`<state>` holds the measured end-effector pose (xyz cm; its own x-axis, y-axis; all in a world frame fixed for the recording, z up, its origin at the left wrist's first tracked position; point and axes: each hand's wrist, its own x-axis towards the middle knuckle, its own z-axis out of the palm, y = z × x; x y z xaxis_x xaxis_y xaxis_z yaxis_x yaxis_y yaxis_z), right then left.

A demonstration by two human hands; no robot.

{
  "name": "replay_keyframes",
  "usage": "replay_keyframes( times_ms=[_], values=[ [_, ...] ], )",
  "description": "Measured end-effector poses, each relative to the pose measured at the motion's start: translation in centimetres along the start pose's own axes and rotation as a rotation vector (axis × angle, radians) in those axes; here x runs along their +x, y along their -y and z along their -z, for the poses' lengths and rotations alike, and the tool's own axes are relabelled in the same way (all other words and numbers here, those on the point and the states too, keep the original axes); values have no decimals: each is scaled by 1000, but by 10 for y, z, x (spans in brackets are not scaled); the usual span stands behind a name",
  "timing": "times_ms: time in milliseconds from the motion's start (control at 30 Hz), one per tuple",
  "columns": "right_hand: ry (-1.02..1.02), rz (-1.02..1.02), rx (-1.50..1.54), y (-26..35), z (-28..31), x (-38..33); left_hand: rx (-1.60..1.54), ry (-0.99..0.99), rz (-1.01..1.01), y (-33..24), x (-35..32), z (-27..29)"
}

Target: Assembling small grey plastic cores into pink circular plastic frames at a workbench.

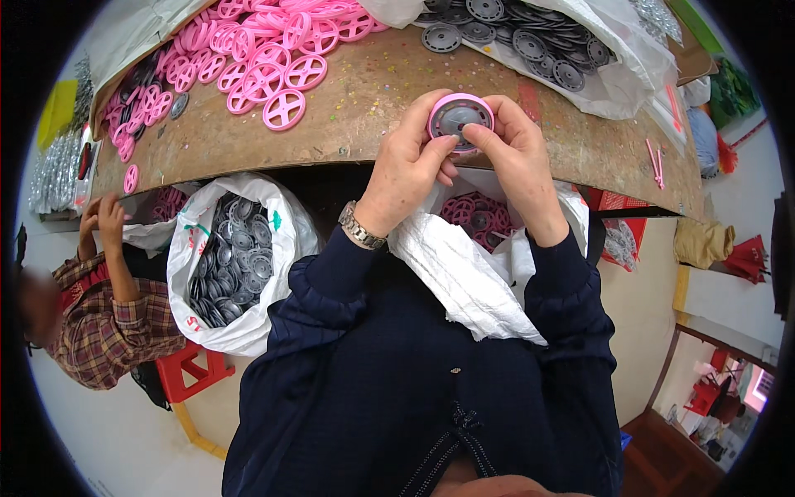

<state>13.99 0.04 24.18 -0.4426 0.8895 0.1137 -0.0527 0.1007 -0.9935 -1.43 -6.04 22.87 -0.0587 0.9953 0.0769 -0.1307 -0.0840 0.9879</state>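
Note:
Between both hands, over the near edge of the wooden table (364,124), is a pink toy wheel with a grey disc (454,118) set in its ring. My left hand (404,170) grips its left side, thumb on the lower rim. On the other side my right hand (522,157) holds it, with the thumb pressed on the face of the grey disc. Below my hands, a white woven sack (464,273) gapes at the table edge, with pink wheels (474,214) inside it.
Loose pink spoked wheels (265,74) are heaped at the far left. Grey discs (542,54) spill from a white bag at the far right. A sack of grey discs (236,269) stands to my left, beside a seated co-worker (116,323). Thin pink sticks (656,164) lie at right.

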Motion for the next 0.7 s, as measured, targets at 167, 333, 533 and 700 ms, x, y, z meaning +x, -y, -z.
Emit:
replay_keyframes(
  times_ms=[167, 333, 533, 700],
  values=[
    [-23, 11, -65, 3, -3, -3, 220, -24, -113, 6, -5, -6],
    [0, -2, -46, 3, -1, -8, 183, 5, -73, -2, -9, -7],
    [190, -173, -245, 21, 25, -16, 739, -29, -433, -13, -8, 23],
    [477, -291, -666, 20, 58, -41, 1367, -464, -446, -17, -3, 93]
  ],
)
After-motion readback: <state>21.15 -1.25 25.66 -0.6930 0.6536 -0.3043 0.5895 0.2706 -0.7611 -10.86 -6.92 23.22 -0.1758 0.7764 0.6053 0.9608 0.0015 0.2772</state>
